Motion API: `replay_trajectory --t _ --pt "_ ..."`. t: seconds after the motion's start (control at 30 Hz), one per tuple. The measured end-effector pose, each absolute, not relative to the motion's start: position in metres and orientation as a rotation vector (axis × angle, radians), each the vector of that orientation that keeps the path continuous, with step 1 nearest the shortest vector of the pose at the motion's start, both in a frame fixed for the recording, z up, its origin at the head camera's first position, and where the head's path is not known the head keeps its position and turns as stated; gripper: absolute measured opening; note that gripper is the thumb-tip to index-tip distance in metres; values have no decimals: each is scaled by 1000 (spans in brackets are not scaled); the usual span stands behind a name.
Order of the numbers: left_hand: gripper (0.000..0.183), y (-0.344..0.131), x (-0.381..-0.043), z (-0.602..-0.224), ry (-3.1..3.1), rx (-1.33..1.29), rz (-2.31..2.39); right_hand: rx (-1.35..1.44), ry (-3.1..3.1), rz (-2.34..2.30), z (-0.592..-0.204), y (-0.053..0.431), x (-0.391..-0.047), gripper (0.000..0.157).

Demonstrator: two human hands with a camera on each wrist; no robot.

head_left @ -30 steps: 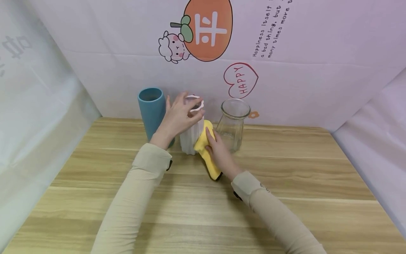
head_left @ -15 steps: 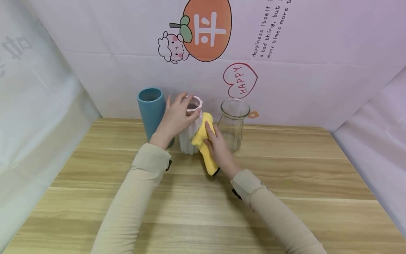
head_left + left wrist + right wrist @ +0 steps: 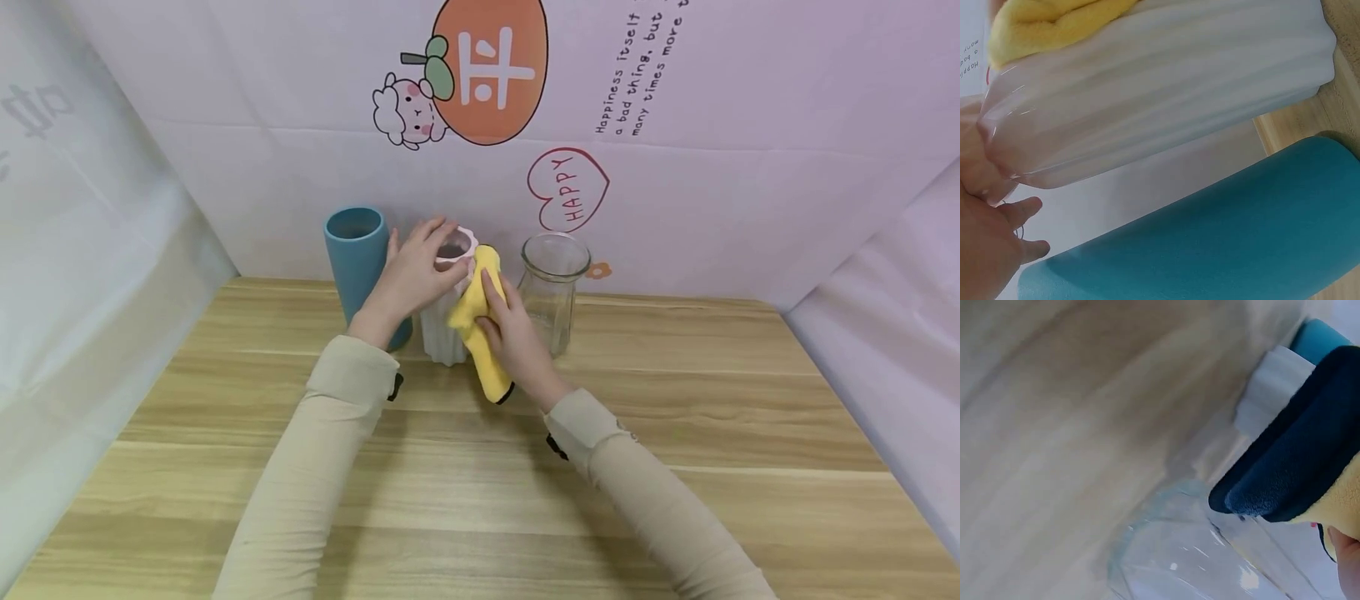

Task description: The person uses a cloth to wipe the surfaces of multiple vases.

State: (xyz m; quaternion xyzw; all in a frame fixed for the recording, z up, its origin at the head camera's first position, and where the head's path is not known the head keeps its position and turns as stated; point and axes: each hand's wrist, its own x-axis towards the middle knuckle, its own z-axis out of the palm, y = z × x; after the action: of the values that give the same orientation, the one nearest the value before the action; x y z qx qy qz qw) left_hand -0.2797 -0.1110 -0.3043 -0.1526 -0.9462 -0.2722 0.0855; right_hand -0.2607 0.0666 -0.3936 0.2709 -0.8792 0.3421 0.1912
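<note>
A white fluted vase point(image 3: 441, 337) stands upright on the wooden table. My left hand point(image 3: 412, 271) grips it at the scalloped rim, fingers over the top. In the left wrist view the vase point(image 3: 1172, 94) shows its pinkish-white ribs, with my left hand point(image 3: 985, 212) at its mouth. My right hand point(image 3: 519, 337) holds a folded yellow cloth point(image 3: 486, 362) against the vase's right side, near the rim. The cloth point(image 3: 1291, 450) has a dark navy side, which faces the right wrist camera. Part of the vase is hidden behind the cloth.
Close on the left stands a tall blue vase point(image 3: 358, 262), also large in the left wrist view. A clear glass vase point(image 3: 557, 287) stands just right of my right hand. Behind them rises a printed white fabric backdrop point(image 3: 712, 217).
My right hand has moved the yellow cloth upward along the vase's side toward the rim. The left hand stays at the rim, shifted slightly left; the vases remain in place.
</note>
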Motion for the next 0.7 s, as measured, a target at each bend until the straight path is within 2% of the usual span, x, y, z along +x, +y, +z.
replay_trajectory --t 0.37,0.7 --pt "61 -109 -278 -308 -2779 -404 -771 711 -2705 880 -430 71 -257 62" --pt "60 -111 -275 -303 -2827 -413 -710 770 -2479 946 -420 70 -260 60"
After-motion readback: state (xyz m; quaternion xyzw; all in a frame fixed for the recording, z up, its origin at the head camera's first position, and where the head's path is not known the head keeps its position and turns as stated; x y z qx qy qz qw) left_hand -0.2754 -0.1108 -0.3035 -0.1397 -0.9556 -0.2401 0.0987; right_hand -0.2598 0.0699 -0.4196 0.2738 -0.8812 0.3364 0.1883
